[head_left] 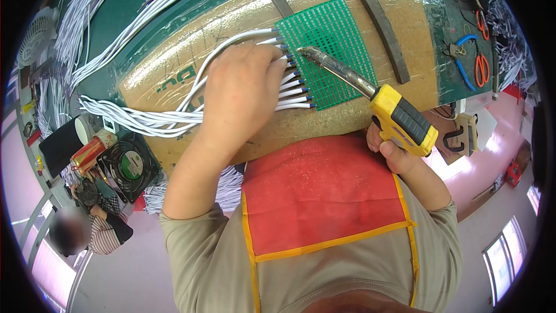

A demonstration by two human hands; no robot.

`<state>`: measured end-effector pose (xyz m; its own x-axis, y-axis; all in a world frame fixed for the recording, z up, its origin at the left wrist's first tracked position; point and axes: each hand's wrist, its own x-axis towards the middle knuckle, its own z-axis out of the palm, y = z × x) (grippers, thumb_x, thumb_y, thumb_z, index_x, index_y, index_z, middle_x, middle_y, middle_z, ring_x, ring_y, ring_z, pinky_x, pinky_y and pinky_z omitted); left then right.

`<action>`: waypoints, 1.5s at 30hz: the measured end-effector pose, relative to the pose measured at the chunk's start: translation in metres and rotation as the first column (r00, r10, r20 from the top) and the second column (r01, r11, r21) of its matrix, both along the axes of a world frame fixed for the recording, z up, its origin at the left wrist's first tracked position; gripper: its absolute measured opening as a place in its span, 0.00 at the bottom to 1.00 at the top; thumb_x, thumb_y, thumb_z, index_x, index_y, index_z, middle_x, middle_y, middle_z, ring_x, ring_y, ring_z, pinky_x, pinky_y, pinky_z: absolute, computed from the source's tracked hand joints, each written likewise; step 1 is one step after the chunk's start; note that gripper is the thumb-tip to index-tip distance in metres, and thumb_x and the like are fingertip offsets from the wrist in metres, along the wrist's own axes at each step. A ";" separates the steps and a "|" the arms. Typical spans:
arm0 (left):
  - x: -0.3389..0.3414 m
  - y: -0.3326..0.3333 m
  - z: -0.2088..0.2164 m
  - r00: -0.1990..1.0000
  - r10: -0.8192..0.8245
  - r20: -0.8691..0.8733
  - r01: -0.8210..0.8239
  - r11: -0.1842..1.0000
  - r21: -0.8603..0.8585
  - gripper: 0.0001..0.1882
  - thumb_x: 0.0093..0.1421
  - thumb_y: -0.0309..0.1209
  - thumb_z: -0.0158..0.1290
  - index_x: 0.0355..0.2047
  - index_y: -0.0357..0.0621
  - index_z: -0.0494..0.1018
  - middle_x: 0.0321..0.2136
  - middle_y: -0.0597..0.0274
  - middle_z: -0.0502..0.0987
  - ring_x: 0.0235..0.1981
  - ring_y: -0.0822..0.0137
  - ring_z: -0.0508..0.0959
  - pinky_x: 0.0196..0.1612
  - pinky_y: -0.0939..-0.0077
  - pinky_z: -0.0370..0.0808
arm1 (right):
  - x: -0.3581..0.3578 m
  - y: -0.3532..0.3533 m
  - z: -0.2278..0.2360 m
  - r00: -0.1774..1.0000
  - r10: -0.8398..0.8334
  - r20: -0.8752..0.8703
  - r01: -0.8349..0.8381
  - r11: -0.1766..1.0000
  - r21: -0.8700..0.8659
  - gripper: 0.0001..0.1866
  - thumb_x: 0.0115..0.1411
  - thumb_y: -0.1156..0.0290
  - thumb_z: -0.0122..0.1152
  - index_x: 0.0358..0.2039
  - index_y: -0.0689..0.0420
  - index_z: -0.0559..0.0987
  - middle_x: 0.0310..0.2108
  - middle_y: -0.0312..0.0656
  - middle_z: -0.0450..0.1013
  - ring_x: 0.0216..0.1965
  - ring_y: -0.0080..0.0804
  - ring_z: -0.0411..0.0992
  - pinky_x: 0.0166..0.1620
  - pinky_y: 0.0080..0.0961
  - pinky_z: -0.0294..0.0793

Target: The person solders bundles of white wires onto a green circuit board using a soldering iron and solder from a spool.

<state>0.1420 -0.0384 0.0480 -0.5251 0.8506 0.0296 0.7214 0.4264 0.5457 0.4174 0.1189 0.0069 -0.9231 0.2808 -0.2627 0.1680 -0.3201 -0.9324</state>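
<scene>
A green perforated circuit board (333, 52) lies on the brown cardboard mat in front of me. Several white cables (292, 93) run to its left edge, their dark ends meeting the board. My left hand (243, 75) is closed by that edge, fingers bent down over one white cable; the fingertips are partly hidden. From the lower right, my right hand (388, 150) grips the handle of a yellow and black soldering gun (399, 119). Its metal barrel slants up and left over the board, with the darkened tip near the cable ends beside my left fingers.
Two dark metal bars (379, 23) lie across the cardboard mat (255, 130). Blue-handled cutters (460, 61) and orange-handled scissors (482, 69) rest at the right. White cable bundles (110, 40) cover the left. A black fan (128, 165) stands lower left, near another person (104, 232).
</scene>
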 end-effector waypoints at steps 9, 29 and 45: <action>0.001 0.008 -0.004 0.991 0.099 0.091 -0.103 0.994 0.038 0.08 0.55 0.31 0.58 0.27 0.38 0.78 0.26 0.50 0.78 0.30 0.50 0.77 0.37 0.59 0.73 | 0.001 0.000 -0.002 1.000 -0.023 0.006 0.024 0.999 -0.026 0.20 0.61 0.72 0.60 0.53 0.61 0.70 0.32 0.39 0.70 0.31 0.28 0.69 0.34 0.26 0.69; -0.002 0.009 -0.004 0.987 0.102 0.123 -0.105 0.994 0.015 0.08 0.54 0.32 0.58 0.29 0.39 0.79 0.24 0.52 0.77 0.27 0.56 0.77 0.34 0.66 0.73 | 0.004 0.001 -0.002 0.998 -0.029 0.058 0.025 0.998 0.064 0.21 0.60 0.76 0.60 0.54 0.62 0.71 0.37 0.41 0.73 0.36 0.29 0.72 0.39 0.27 0.73; -0.003 0.010 0.000 0.987 0.100 0.126 -0.101 0.995 0.004 0.09 0.55 0.33 0.57 0.29 0.38 0.79 0.24 0.52 0.77 0.27 0.55 0.78 0.33 0.66 0.73 | 0.000 -0.001 -0.007 0.991 -0.104 -0.081 0.099 0.993 -0.065 0.25 0.60 0.72 0.62 0.56 0.62 0.67 0.28 0.40 0.69 0.26 0.27 0.68 0.29 0.24 0.67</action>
